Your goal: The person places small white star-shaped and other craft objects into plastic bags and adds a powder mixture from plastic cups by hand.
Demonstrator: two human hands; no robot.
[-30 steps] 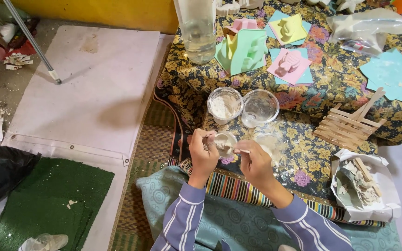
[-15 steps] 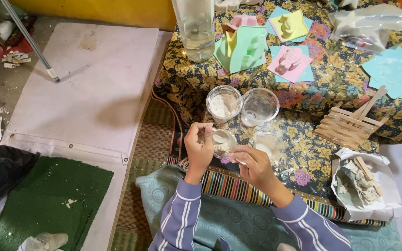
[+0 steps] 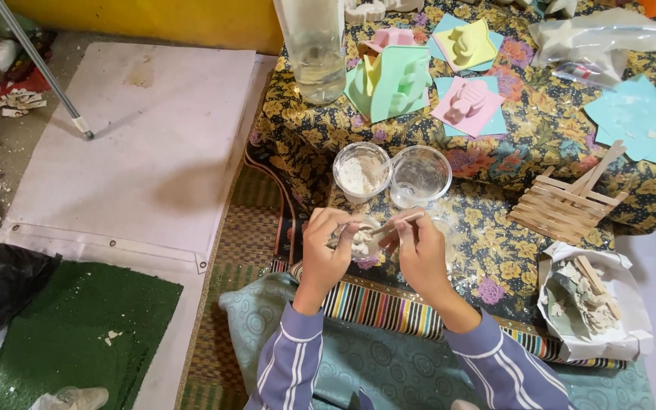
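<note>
hands at a small cup of white paste

head view: the left hand [image 3: 326, 250] was curled around a small clear cup [image 3: 360, 241] of white paste, gripping its side at the near edge of the floral tablecloth [image 3: 510, 250]. the right hand [image 3: 419, 254] was closed on a wooden stick [image 3: 398, 223], pinched between fingers and thumb, its tip slanting toward the cup. just beyond stood a cup of white powder [image 3: 361, 170] and an empty clear cup [image 3: 420, 175], touching side by side. farther back stood a tall glass jar [image 3: 313, 45] and pastel moulds [image 3: 389, 80]. a wooden stick frame [image 3: 567, 201] lay to the right.
</note>
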